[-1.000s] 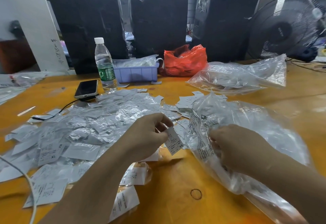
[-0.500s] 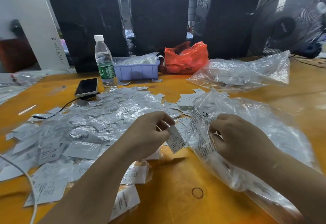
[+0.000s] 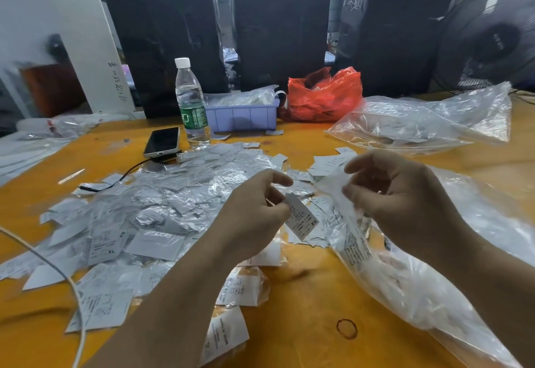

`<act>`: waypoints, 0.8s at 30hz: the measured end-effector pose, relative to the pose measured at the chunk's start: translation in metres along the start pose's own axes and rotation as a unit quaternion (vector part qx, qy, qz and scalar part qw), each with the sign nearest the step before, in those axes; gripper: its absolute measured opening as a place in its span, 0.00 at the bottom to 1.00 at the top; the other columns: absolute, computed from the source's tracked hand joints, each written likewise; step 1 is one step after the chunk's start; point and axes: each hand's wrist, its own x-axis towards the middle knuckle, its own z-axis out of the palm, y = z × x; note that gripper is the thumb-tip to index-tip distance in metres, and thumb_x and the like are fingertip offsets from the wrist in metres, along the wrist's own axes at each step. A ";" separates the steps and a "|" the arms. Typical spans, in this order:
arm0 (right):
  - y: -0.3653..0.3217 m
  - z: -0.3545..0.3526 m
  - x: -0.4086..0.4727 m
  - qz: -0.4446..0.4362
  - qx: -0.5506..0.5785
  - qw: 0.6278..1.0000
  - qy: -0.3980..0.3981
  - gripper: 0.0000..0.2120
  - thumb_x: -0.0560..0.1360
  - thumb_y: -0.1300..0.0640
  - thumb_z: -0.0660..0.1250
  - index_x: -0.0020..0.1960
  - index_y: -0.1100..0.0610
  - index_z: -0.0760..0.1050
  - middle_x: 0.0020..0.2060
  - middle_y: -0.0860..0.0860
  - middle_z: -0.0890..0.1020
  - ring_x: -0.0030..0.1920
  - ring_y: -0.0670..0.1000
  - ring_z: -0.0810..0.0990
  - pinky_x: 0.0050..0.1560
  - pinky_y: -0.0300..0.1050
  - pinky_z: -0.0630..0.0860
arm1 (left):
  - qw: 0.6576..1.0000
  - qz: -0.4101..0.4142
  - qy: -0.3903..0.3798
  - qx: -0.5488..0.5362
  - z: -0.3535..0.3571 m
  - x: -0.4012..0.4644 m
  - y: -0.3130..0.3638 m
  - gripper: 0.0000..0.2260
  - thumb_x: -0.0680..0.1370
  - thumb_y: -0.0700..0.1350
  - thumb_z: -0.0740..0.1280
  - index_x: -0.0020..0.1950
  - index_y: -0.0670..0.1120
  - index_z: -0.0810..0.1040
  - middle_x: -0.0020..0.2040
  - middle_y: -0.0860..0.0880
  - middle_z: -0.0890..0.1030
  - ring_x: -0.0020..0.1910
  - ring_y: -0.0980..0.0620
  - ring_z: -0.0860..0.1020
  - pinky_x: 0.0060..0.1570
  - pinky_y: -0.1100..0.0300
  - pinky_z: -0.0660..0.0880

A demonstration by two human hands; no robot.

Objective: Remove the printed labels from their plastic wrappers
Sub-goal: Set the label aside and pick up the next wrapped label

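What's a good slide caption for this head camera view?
Left hand pinches a white printed XS label; right hand holds a clear plastic wrapper.

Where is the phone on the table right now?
In the head view the phone lies face up on the far left part of the table, just left of the water bottle, behind the label pile.

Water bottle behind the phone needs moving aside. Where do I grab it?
Grip the water bottle around its clear body above the green label, coming from the front right. It stands upright, with the phone close on its left and the purple bin near its right.
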 end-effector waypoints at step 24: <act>-0.002 0.059 0.038 0.166 0.322 0.922 -0.137 0.08 0.70 0.73 0.70 0.40 0.72 0.71 0.33 0.61 0.83 0.31 0.55 0.83 0.32 0.44 0.80 | 0.991 -0.051 0.096 -0.078 -0.012 0.003 -0.005 0.10 0.76 0.43 0.60 0.45 0.54 0.80 0.33 0.53 0.75 0.28 0.58 0.73 0.28 0.61 0.72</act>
